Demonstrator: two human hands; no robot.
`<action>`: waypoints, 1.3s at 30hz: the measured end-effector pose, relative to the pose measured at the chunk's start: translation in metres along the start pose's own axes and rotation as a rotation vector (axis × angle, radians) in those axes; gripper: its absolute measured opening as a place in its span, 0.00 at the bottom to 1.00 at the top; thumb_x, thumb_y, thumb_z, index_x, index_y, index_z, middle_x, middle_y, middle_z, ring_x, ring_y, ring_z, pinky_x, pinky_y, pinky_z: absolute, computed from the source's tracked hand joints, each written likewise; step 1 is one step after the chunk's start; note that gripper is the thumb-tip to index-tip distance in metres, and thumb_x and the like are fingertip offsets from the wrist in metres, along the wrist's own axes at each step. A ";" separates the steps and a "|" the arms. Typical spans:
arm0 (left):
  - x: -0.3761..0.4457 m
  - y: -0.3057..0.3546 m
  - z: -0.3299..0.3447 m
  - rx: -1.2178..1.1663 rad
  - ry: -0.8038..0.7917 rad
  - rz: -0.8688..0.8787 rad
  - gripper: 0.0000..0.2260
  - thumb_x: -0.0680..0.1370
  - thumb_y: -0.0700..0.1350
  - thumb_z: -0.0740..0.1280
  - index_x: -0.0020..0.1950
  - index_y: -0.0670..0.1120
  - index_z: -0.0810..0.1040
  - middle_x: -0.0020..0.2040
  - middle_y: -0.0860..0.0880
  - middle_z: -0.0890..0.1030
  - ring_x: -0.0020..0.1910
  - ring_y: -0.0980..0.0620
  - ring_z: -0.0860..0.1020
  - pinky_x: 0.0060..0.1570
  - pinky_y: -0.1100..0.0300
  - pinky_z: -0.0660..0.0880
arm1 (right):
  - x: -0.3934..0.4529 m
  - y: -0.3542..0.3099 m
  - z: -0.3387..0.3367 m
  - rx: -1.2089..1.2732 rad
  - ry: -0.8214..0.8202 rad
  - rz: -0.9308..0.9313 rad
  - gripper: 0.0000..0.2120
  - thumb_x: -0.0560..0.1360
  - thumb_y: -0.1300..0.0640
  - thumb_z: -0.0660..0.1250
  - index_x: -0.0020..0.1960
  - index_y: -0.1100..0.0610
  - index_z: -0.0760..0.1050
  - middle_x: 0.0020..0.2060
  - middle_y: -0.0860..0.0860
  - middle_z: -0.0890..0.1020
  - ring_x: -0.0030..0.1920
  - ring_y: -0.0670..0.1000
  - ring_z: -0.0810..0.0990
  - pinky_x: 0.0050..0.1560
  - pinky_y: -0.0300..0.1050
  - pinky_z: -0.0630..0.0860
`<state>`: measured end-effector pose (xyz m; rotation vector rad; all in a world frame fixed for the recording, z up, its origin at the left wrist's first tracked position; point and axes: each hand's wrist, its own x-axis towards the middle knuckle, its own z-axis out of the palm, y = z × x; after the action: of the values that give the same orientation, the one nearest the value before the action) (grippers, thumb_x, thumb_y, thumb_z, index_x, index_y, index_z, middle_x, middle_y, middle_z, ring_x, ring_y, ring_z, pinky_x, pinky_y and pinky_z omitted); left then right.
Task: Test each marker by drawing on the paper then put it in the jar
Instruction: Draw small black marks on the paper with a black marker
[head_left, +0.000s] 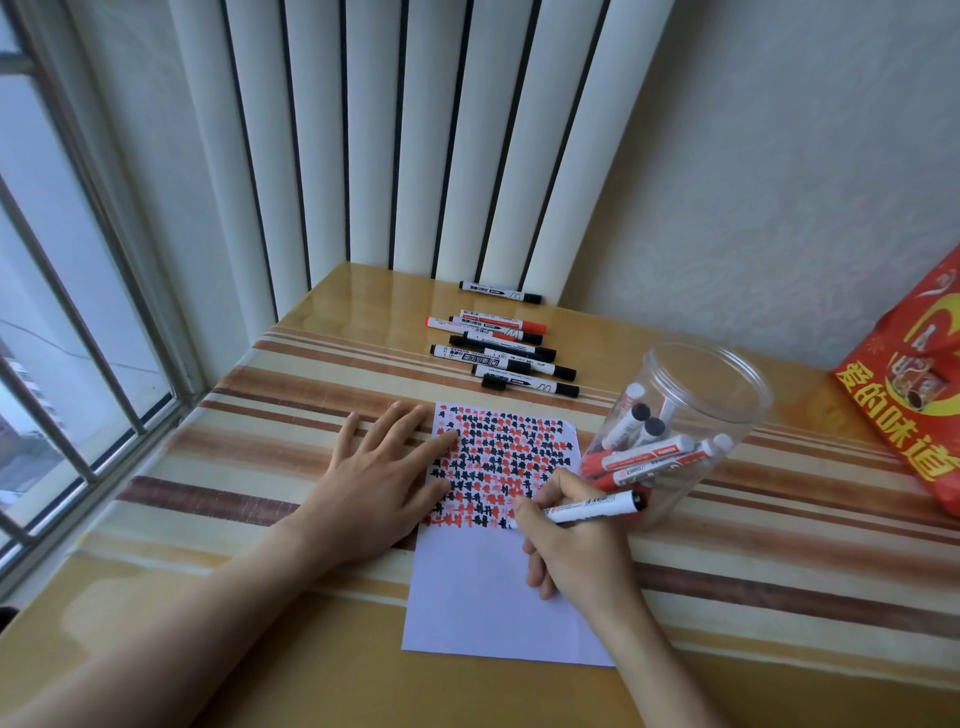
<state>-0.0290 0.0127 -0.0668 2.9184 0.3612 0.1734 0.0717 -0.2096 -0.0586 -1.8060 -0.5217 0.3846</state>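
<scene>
A white sheet of paper lies on the striped table, its upper half covered with rows of small red and black marks. My left hand lies flat with fingers spread, pressing the paper's left edge. My right hand grips a white marker with a black end, its tip touching the paper just under the lowest row of marks. A clear plastic jar lies tilted on its side right of the paper, holding several red and black markers. Several capped markers lie in a loose row beyond the paper.
A red snack bag with yellow characters sits at the right edge of the table. White vertical blinds hang behind the table. A barred window runs along the left side.
</scene>
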 end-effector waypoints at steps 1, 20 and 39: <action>0.000 0.000 0.000 0.000 0.000 0.001 0.31 0.77 0.70 0.35 0.79 0.66 0.47 0.83 0.54 0.45 0.80 0.53 0.36 0.77 0.38 0.39 | 0.000 0.000 0.000 0.010 0.013 0.001 0.16 0.80 0.60 0.71 0.38 0.52 0.68 0.24 0.55 0.76 0.19 0.56 0.76 0.20 0.40 0.68; 0.001 -0.005 0.001 -0.060 0.013 0.009 0.28 0.79 0.70 0.42 0.79 0.66 0.50 0.82 0.55 0.47 0.80 0.55 0.37 0.77 0.39 0.39 | 0.001 0.001 -0.001 0.053 0.005 0.007 0.12 0.76 0.53 0.69 0.37 0.51 0.69 0.25 0.54 0.77 0.19 0.55 0.75 0.20 0.39 0.67; 0.119 0.040 0.001 -0.009 0.287 0.092 0.17 0.82 0.44 0.64 0.71 0.49 0.73 0.67 0.50 0.76 0.65 0.52 0.75 0.70 0.50 0.67 | 0.001 -0.002 -0.002 0.095 -0.036 0.002 0.13 0.80 0.55 0.72 0.42 0.54 0.69 0.27 0.52 0.77 0.21 0.53 0.77 0.21 0.39 0.69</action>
<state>0.0946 0.0048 -0.0486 2.9041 0.2669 0.6094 0.0732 -0.2098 -0.0558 -1.7114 -0.5184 0.4368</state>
